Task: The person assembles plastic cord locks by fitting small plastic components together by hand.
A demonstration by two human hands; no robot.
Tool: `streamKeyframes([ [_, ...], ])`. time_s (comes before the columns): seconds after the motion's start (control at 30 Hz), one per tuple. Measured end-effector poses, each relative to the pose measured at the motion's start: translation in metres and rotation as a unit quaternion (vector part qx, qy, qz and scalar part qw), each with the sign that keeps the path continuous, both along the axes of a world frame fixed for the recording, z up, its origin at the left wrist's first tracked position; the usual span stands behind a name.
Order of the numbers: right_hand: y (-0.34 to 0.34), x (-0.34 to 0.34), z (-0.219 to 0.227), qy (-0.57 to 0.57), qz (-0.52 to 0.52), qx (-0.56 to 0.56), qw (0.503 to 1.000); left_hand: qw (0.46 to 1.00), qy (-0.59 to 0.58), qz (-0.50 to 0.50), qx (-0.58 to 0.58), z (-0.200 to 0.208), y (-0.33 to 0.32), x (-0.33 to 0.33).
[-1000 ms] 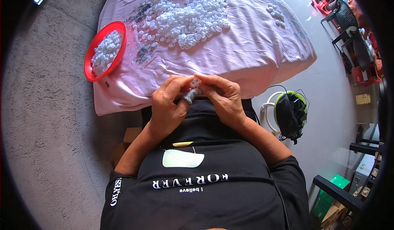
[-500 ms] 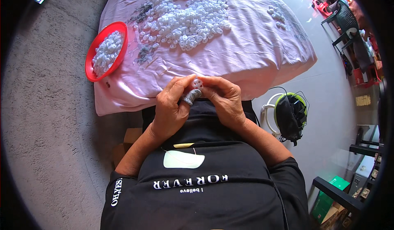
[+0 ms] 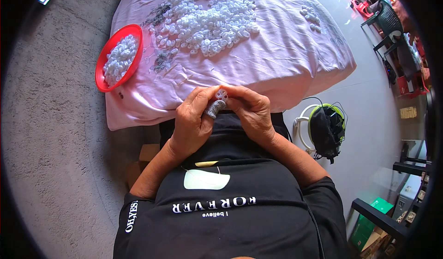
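A small round white plastic piece (image 3: 221,94) with several holes is pinched between the fingertips of both hands, just beyond my lap. My left hand (image 3: 194,113) grips it from the left with thumb and finger closed. From the other side my right hand (image 3: 251,110) presses its thumb and index finger on the piece. Below it, against my left hand, is a grey speckled, curved, tube-like piece (image 3: 215,108); I cannot tell whether it is worn on a finger or held. A large heap of similar-looking white pieces (image 3: 212,23) lies beyond my hands on a pink cloth (image 3: 277,65).
A red bowl (image 3: 140,51) of white pieces stands at the cloth's left edge. A few more white pieces (image 3: 311,16) lie apart on the right. On the floor to the right is a black and lime-green item (image 3: 328,127); a dark chair (image 3: 388,23) stands farther back.
The white piece has turned slightly between my fingertips, so its face with the holes shows differently. Both hands stay almost in place.
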State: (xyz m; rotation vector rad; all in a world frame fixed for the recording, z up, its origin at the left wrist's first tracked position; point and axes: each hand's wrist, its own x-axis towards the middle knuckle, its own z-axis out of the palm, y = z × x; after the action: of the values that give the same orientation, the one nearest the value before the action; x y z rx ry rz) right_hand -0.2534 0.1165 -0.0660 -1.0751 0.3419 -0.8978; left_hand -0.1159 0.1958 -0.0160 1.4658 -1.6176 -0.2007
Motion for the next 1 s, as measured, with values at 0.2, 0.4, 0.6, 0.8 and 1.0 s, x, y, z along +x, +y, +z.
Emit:
streamKeyframes([
  [0.2, 0.001, -0.001, -0.001, -0.005, 0.005, -0.021, 1.0, 1.0, 0.0, 0.005, 0.007, -0.001, 0.001, -0.001],
  [0.4, 0.004, -0.002, 0.005, 0.003, -0.03, -0.026, 0.999, 1.0, 0.009, 0.004, 0.016, 0.006, 0.002, -0.004],
  [0.6, 0.005, -0.002, 0.004, 0.021, -0.045, -0.052, 0.997, 0.999, 0.027, -0.001, 0.027, 0.007, 0.004, -0.004],
  [0.8, 0.007, -0.002, 0.007, 0.015, -0.071, -0.072, 0.995, 1.0, 0.011, -0.005, 0.003, 0.007, 0.004, -0.006],
  [1.0, 0.007, -0.002, 0.009, 0.025, -0.077, -0.081, 0.993, 1.0, -0.009, 0.002, 0.0, 0.007, 0.005, -0.007],
])
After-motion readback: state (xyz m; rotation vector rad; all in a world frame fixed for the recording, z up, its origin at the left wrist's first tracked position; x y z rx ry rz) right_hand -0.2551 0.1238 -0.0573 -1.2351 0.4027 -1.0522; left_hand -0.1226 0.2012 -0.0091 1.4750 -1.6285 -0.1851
